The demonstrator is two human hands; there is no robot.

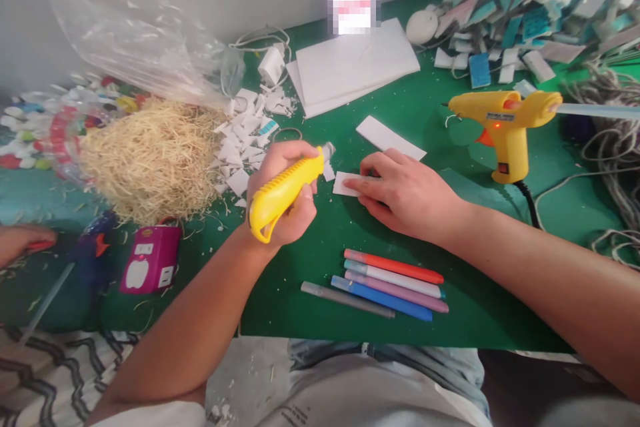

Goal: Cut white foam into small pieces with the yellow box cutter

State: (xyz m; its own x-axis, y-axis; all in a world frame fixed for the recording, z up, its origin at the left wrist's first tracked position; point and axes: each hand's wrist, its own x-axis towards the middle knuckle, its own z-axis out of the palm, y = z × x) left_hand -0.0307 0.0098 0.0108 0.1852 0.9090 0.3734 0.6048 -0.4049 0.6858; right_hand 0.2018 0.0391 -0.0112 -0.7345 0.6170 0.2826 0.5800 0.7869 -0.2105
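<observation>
My left hand (295,207) is closed around a yellow utility knife (287,197), its metal tip end pointing up and to the right. Just right of that tip, a small white board piece (346,184) lies flat on the green table, with a tiny white offcut (328,171) beside it. The curled fingers of my right hand (400,193) press the small board piece down and partly cover it. Behind my right hand lies a longer white strip (389,136). Several capped markers (395,273) lie side by side nearer my body.
A yellow glue gun (510,127) stands at right, its light red. White sheets (355,70) lie at the back. Left are a straw heap (155,157), white scraps (247,140) and a magenta box (151,259). Another person's hand (23,243) shows at far left. Board pieces (537,23) pile back right.
</observation>
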